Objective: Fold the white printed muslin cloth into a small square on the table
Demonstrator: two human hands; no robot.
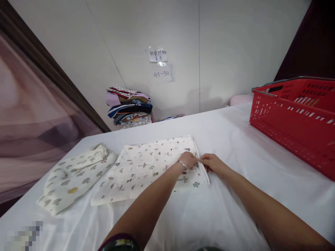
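A white cloth [146, 167] printed with small plants and animals lies folded in a rough rectangle on the white-covered table. At its right edge my left hand [188, 160], with a silver bracelet at the wrist, pinches the fabric. Just beside it, my right hand [211, 163] has its fingers pressed together on the same edge. The fingertips of both hands almost touch. Left of this cloth rests another pale cloth [75, 177] with grey-green shapes, loosely folded and rumpled.
A red plastic basket [293, 122] stands on the table at the right. Behind the far edge is a stack of folded fabrics [131, 108], with a pink object [240, 100] farther right. Paper labels [158, 55] hang on the wall. A sheer pinkish curtain [39, 132] hangs at left.
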